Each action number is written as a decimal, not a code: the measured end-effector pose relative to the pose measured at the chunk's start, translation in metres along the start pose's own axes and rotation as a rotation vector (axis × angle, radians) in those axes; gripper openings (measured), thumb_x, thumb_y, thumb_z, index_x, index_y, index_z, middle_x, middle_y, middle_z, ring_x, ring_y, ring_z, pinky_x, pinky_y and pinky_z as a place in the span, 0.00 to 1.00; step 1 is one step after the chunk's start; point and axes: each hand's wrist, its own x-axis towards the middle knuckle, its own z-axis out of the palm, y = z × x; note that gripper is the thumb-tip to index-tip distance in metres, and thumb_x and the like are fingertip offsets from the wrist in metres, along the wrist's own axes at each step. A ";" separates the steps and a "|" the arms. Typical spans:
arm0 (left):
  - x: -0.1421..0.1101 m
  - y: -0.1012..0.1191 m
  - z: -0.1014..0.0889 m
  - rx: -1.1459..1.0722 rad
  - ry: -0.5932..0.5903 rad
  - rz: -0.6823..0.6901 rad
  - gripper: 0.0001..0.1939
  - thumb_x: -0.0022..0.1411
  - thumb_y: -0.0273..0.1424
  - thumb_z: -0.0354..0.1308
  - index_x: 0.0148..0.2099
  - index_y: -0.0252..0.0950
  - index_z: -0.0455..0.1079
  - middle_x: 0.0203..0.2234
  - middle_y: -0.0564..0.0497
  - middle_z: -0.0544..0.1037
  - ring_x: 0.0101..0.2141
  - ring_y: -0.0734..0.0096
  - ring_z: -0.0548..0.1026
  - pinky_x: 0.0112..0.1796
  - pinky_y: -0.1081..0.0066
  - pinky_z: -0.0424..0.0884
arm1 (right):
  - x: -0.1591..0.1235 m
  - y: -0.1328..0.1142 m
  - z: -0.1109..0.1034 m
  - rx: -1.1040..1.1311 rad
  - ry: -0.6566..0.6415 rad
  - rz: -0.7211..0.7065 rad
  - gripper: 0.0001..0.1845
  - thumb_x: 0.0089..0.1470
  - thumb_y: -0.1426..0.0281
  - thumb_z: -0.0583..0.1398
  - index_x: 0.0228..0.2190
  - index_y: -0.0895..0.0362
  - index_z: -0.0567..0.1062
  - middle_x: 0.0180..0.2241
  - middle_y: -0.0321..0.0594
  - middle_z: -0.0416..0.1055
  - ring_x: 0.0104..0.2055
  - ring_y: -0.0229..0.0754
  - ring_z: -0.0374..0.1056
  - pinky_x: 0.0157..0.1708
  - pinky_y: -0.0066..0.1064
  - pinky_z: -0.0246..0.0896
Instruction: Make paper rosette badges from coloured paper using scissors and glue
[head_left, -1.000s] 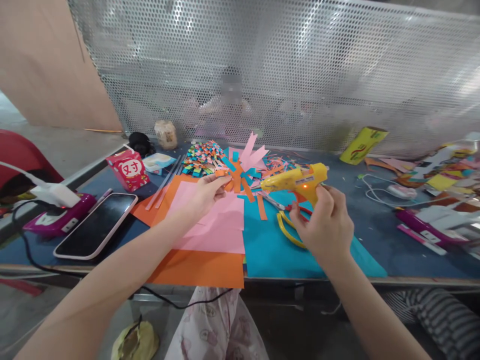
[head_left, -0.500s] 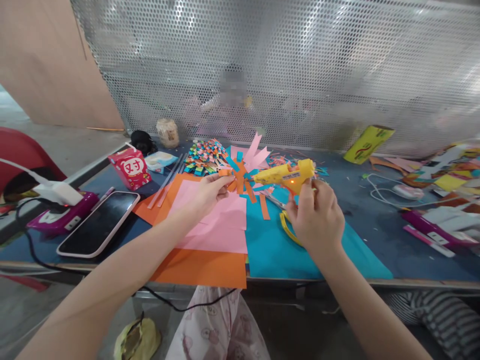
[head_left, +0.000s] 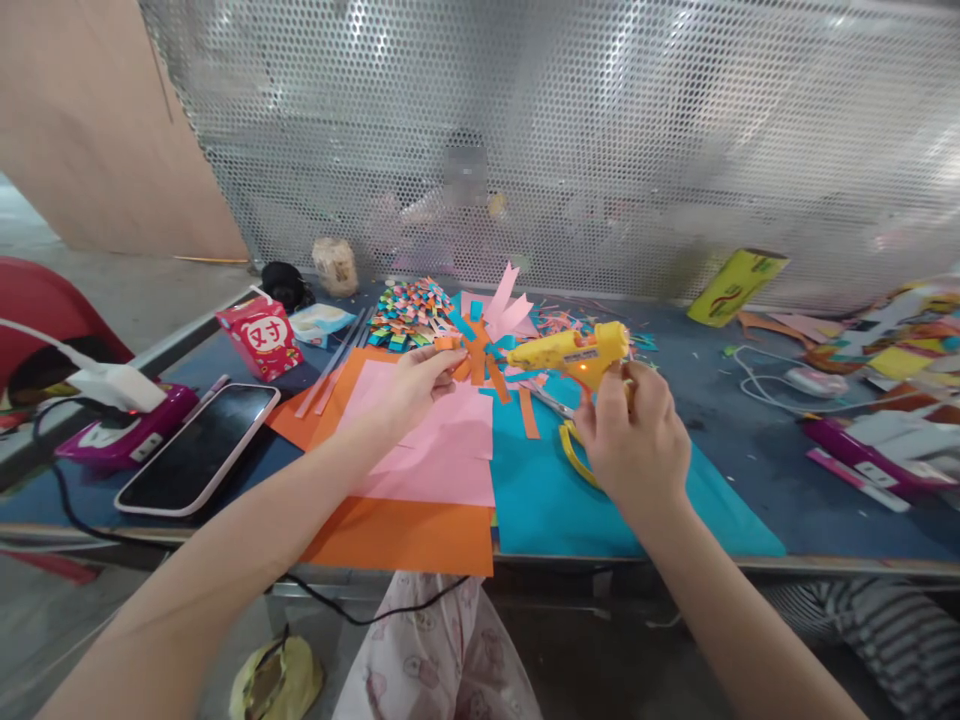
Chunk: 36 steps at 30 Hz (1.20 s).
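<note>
Between the fingers of my left hand [head_left: 424, 385] is a paper flower [head_left: 480, 350], made of orange, blue and pink strips that fan outward. My right hand [head_left: 637, 425] is wrapped round the handle of a yellow hot glue gun [head_left: 574, 353] with a small orange light lit. Its nozzle points left and comes close to the flower's strips; whether it touches them I cannot tell. Below the gun, yellow-handled scissors [head_left: 574, 455] lie on blue paper [head_left: 622, 525], partly hidden by my right hand. A loose orange strip [head_left: 529, 414] rests nearby.
Pink sheets [head_left: 442, 470] and orange sheets [head_left: 405, 535] overlap at the table's front edge. Behind sits a pile of small folded papers [head_left: 412, 312]. A phone [head_left: 199, 450], a purple power strip [head_left: 127, 430] and a red drink carton [head_left: 259, 338] stand left. A perforated metal panel [head_left: 600, 150] closes the back.
The flower's pink strips have tipped slightly left and the flower has turned a little. The glue gun stays almost in place beside it, and both hands keep their hold.
</note>
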 end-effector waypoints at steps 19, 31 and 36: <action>0.002 -0.003 -0.002 0.022 0.002 0.017 0.12 0.38 0.28 0.69 0.26 0.33 0.69 0.17 0.57 0.68 0.16 0.86 0.60 0.20 0.79 0.57 | 0.001 -0.004 -0.004 -0.027 -0.014 0.001 0.19 0.58 0.73 0.55 0.51 0.61 0.62 0.43 0.53 0.69 0.38 0.47 0.70 0.30 0.33 0.67; 0.002 -0.001 0.000 0.003 0.053 0.013 0.12 0.40 0.26 0.68 0.23 0.34 0.65 0.14 0.59 0.65 0.15 0.85 0.58 0.21 0.78 0.59 | -0.001 -0.008 -0.004 -0.044 -0.011 -0.020 0.19 0.58 0.74 0.55 0.51 0.62 0.62 0.42 0.53 0.69 0.39 0.47 0.69 0.30 0.32 0.65; 0.006 0.003 -0.001 -0.017 0.092 0.033 0.13 0.39 0.27 0.69 0.23 0.34 0.65 0.14 0.61 0.64 0.14 0.86 0.56 0.19 0.78 0.58 | -0.006 -0.005 -0.008 -0.081 -0.030 -0.081 0.17 0.56 0.74 0.56 0.48 0.63 0.64 0.41 0.53 0.70 0.37 0.46 0.68 0.28 0.30 0.63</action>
